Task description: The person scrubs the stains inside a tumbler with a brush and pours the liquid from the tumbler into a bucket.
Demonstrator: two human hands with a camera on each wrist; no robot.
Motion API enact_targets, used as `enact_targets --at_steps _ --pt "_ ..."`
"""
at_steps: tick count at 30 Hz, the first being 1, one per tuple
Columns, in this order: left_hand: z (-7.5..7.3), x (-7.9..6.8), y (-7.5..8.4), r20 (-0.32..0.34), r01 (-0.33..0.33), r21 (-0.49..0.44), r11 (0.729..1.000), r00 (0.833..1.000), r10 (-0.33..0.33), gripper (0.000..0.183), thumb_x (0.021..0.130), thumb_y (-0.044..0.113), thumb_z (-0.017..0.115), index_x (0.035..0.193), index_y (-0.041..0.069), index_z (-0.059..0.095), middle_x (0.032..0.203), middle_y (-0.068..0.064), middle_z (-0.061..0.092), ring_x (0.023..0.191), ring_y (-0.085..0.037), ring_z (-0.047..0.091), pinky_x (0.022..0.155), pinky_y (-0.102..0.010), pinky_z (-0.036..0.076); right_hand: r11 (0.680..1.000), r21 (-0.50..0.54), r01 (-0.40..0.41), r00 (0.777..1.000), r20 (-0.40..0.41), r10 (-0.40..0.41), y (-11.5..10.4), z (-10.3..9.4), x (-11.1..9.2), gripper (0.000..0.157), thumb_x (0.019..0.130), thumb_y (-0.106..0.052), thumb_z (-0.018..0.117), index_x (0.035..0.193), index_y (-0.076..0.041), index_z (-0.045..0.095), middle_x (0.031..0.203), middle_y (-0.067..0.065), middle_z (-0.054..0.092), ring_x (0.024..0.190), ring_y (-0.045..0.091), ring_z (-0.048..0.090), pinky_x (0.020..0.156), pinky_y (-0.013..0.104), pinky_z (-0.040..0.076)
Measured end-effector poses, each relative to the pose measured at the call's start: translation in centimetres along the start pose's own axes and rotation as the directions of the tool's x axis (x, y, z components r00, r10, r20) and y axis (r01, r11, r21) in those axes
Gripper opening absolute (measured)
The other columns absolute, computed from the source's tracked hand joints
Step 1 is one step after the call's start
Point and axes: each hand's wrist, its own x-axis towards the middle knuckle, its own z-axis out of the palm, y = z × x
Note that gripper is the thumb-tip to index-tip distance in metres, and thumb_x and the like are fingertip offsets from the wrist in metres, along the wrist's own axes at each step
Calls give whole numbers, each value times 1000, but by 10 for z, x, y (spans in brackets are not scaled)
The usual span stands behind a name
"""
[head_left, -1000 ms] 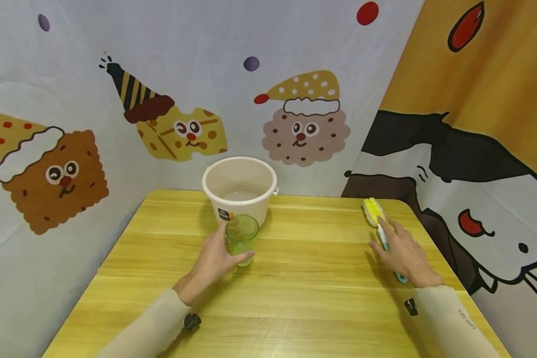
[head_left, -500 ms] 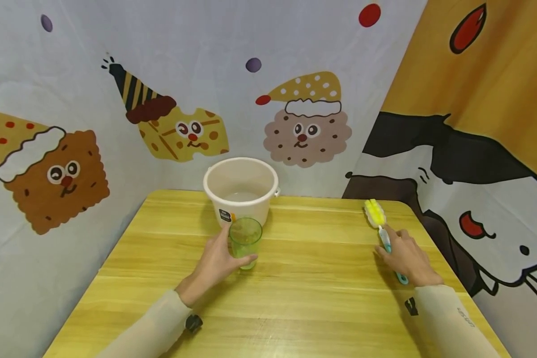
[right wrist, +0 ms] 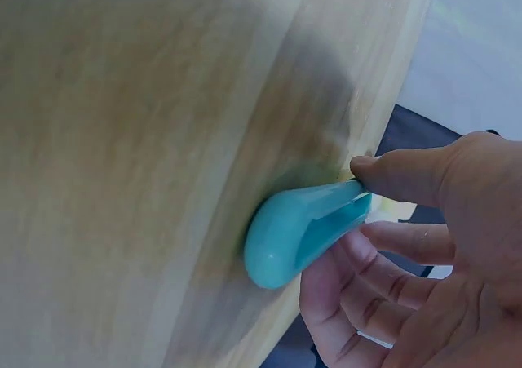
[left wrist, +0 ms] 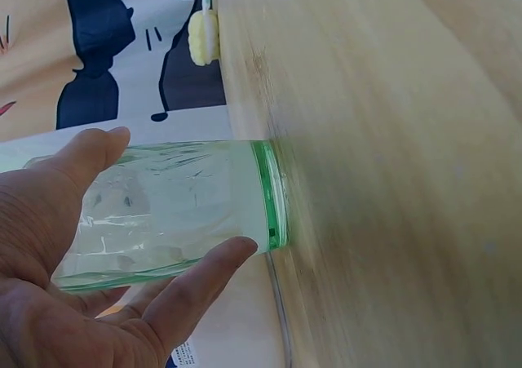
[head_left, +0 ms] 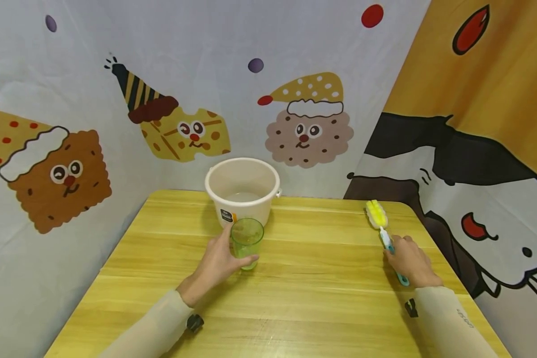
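A clear green cup [head_left: 247, 244] stands upright on the table, held by my left hand [head_left: 216, 262] with thumb and fingers around its sides. In the left wrist view, the cup [left wrist: 175, 209] has its thick green base at the tabletop. Over on the right lies a cleaning brush with a yellow and white sponge head [head_left: 377, 216] and a white and teal handle [head_left: 387, 242]. My right hand [head_left: 410, 261] pinches that handle between thumb and fingers. In the right wrist view the teal handle end [right wrist: 281, 233], with its long hole, shows past the fingertips.
A cream bucket [head_left: 243, 203] stands behind the cup, near the table's back edge. The wooden table [head_left: 313, 293] is bordered by a cartoon-printed cloth [head_left: 206, 44] at the back and sides.
My right hand has come down onto the brush handle and its fingers have closed on it. The left hand stays at the cup; the view has shifted slightly.
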Motion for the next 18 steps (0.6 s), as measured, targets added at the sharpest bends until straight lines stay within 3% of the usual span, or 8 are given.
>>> enact_targets --at_steps 5,12,18 --pt "0 1 0 0 1 0 1000 1000 -1 108 85 34 109 169 5 48 151 -26 76 135 -43 78 114 -59 66 999 32 -30 1000 -7 30 0 0 1 54 110 -20 76 149 14 62 120 35 69 87 36 64 68 45 54" --pt "0 0 0 1 4 0 1000 1000 -4 108 84 33 109 170 5 48 151 -26 76 136 -43 78 116 -60 66 992 96 -87 996 -4 88 -1 1 4 34 108 -25 82 123 5 72 102 20 75 79 31 65 63 41 50" --pt "0 1 1 3 12 -4 1000 1000 -12 109 85 34 109 170 6 48 154 -26 74 140 -44 76 118 -61 64 986 113 -120 992 -24 124 -3 1 3 31 108 -29 82 117 0 74 100 18 76 81 32 65 62 39 46"
